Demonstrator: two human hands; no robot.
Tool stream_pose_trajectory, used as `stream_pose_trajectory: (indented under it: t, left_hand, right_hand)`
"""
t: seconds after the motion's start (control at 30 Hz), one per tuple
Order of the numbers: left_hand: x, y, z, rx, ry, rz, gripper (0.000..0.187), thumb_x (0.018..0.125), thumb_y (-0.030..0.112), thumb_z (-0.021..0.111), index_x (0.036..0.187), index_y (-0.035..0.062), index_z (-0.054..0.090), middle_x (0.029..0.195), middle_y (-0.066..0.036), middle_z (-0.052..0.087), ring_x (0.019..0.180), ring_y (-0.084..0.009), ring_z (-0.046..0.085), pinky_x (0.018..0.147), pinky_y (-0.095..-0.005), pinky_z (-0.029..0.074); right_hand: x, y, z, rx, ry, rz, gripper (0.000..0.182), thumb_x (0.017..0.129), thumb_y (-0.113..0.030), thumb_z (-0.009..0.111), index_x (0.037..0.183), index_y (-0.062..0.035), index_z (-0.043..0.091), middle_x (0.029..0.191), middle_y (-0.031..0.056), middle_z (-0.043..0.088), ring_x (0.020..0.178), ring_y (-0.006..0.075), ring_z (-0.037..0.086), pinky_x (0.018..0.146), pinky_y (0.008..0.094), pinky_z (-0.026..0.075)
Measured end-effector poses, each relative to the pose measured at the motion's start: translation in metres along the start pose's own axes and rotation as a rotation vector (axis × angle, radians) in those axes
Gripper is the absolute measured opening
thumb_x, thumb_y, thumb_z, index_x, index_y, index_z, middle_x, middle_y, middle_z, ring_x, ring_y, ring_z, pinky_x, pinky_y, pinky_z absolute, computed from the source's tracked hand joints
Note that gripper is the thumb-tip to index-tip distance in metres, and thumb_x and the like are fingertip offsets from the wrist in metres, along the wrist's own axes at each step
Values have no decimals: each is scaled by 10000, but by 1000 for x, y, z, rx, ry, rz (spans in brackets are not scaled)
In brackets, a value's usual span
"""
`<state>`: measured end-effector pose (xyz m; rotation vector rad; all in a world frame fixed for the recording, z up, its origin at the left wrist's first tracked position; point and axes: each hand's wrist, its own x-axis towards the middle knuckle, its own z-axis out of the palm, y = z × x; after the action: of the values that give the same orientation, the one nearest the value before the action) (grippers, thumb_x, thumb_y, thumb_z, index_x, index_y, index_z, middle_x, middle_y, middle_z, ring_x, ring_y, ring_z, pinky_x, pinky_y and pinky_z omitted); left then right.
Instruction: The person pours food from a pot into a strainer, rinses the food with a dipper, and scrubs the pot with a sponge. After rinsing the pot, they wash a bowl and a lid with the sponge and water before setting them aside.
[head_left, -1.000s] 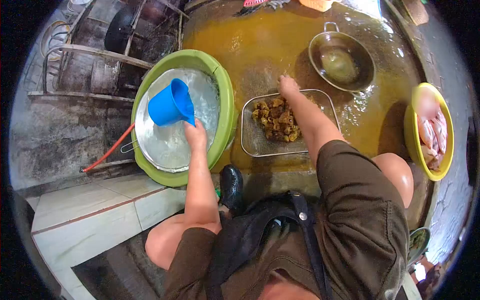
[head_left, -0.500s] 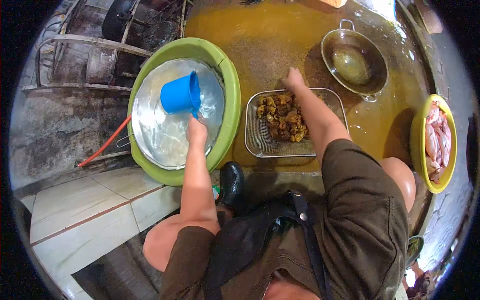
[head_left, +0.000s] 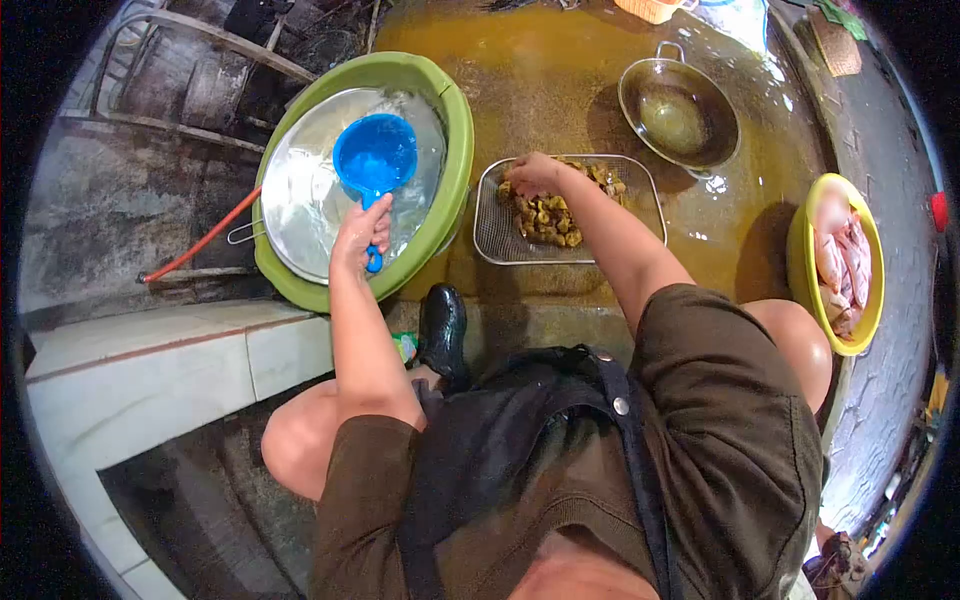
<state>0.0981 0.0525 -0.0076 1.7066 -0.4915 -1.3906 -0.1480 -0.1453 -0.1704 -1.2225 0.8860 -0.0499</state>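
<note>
My left hand [head_left: 362,232] is closed round the handle of a blue dipper [head_left: 375,152], whose mouth faces up over a large green basin [head_left: 458,165]. Inside the basin are a wide round silver metal pan [head_left: 292,205] and clear water. My right hand [head_left: 537,175] reaches into a rectangular wire mesh basket [head_left: 490,235] at its far left corner. Its fingers curl down among brown, cooked-looking meat pieces [head_left: 550,222], their tips partly hidden; I cannot tell what they hold.
Beyond the basket, a metal wok [head_left: 672,115] sits on the wet brown floor [head_left: 520,70]. A yellow-green basin [head_left: 797,240] of raw poultry [head_left: 843,262] stands at the right. An orange hose [head_left: 205,235] runs to the green basin from the left, above a tiled ledge [head_left: 150,365].
The dipper has gone from tipped on its side to mouth up. My right hand has moved from beyond the basket's far rim to the pieces at its left end.
</note>
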Motion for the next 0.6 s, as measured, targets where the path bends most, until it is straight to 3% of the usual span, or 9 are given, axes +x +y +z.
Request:
stream_pose_trajectory:
  t: [0.1, 0.13, 0.23, 0.27, 0.37, 0.43, 0.5, 0.53, 0.6]
  left_hand:
    - [-26, 6, 4, 11, -17, 36, 215, 829, 266, 624, 771, 140, 459, 510, 67, 361, 365, -46, 315, 338, -229, 288]
    - [-32, 9, 6, 14, -14, 39, 215, 829, 266, 624, 771, 140, 459, 510, 67, 361, 365, -46, 315, 338, -229, 288]
    - [-44, 24, 17, 117, -1, 45, 192, 831, 247, 617, 802, 141, 460, 513, 64, 362, 365, -46, 314, 340, -230, 291]
    - [-50, 30, 25, 169, 21, 70, 189, 831, 243, 612, 819, 138, 455, 516, 60, 367, 366, -46, 317, 340, -231, 293]
    - [-55, 34, 43, 260, 54, 111, 203, 823, 234, 607, 856, 131, 435, 521, 42, 381, 372, -55, 328, 338, -238, 295]
    - [-51, 31, 51, 349, 94, 106, 215, 807, 236, 615, 840, 128, 431, 519, 33, 381, 370, -65, 335, 332, -251, 294]
    - [-49, 26, 58, 373, 71, 163, 227, 801, 235, 613, 834, 119, 421, 518, 36, 373, 373, -70, 333, 332, -261, 294]
    - [-48, 25, 62, 408, 113, 166, 222, 801, 237, 608, 848, 98, 441, 524, 16, 402, 368, -81, 355, 330, -272, 309]
    - [-46, 23, 72, 445, 147, 166, 223, 801, 239, 604, 861, 77, 462, 530, -4, 432, 363, -93, 377, 327, -283, 325]
  right_hand:
    - [5, -6, 15, 256, -10, -19, 240, 797, -218, 629, 862, 6, 574, 711, 90, 572, 640, 182, 576, 568, 328, 512]
    - [77, 40, -2, -60, -167, -339, 238, 791, -196, 649, 916, -9, 570, 748, 93, 573, 652, 209, 579, 572, 346, 512]
    - [62, 13, 15, -345, -71, -666, 117, 753, -107, 622, 860, -68, 597, 751, 43, 599, 717, 193, 607, 617, 425, 493]
    - [56, 3, 24, -343, -73, -669, 117, 753, -107, 622, 860, -68, 597, 751, 43, 599, 717, 193, 607, 617, 425, 493]
    - [34, -29, 48, 241, 130, -4, 173, 776, -117, 571, 904, -1, 585, 907, 117, 631, 755, 260, 623, 546, 460, 479]
    - [6, -27, 36, 327, 75, 81, 266, 758, -158, 612, 926, 45, 574, 879, 133, 633, 779, 300, 628, 531, 471, 477]
    - [34, 8, 10, -591, -77, -392, 329, 762, -187, 623, 974, 58, 562, 901, 156, 624, 812, 314, 623, 582, 476, 498]
    - [9, -4, 11, -587, -71, -389, 329, 762, -187, 623, 973, 58, 562, 901, 156, 624, 812, 314, 623, 582, 476, 498]
    - [-41, -24, 10, -1506, -147, -528, 346, 756, -193, 636, 959, 76, 559, 882, 174, 619, 827, 303, 618, 624, 464, 516]
